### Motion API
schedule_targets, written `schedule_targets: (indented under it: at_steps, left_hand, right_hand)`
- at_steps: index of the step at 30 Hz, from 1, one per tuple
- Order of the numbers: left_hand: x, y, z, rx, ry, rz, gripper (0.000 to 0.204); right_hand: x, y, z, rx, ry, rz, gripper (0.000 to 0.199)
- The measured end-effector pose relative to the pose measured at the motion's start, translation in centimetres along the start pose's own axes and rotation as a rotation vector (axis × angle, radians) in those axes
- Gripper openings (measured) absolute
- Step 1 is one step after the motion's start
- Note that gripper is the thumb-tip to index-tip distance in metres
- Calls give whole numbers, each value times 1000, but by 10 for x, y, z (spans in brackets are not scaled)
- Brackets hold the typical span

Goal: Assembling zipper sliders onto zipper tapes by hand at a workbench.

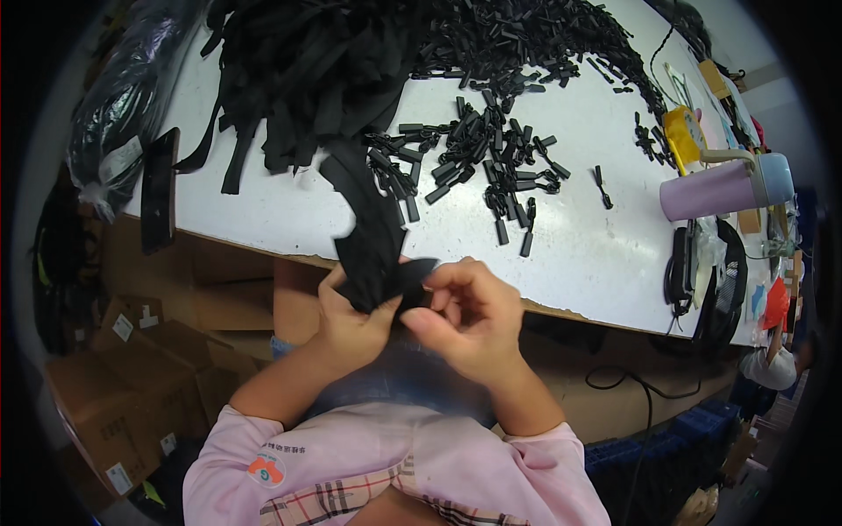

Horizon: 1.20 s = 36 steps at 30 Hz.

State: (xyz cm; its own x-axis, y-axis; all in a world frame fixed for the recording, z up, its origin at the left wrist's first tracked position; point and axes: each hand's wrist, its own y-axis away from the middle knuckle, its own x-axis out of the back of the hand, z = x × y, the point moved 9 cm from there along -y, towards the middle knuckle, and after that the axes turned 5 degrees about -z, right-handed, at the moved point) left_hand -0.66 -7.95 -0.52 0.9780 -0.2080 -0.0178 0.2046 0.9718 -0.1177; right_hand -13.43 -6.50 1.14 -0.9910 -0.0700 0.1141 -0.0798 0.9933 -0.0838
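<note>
My left hand (pixel 351 326) is closed around a few black fabric strips (pixel 375 232), held just off the table's near edge. These strips lead up toward a large heap of black strips (pixel 307 83) at the far left. Right beside it, my right hand (pixel 478 320) has curled fingers, with thumb and forefinger at the strips' folded end; what they grip is hidden. Beyond my hands, black zipper pulls (pixel 504 162) lie scattered on the white table (pixel 570 263).
A bigger pile of pulls (pixel 526 39) covers the far side. A dark phone (pixel 160 193) and a plastic-wrapped bundle (pixel 127 105) lie left. To the right are a pink-purple bottle (pixel 710 188) and yellow tape roll (pixel 684 136). Cardboard boxes (pixel 132 394) stand below left.
</note>
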Motion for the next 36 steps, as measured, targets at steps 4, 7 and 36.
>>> schedule_targets:
  at_steps: [4, 7, 36]
  left_hand:
    - [-15, 3, -1, -38, -164, -141, 28]
    - [-19, 1, 12, -38, 264, -203, 21]
    - [22, -10, 0, 14, 9, 141, 14]
  right_hand:
    - [6, -2, 1, -47, -337, 64, 8]
    - [8, 5, 13, -176, -401, 30, 6]
    - [37, -54, -15, 132, 1238, 249, 9]
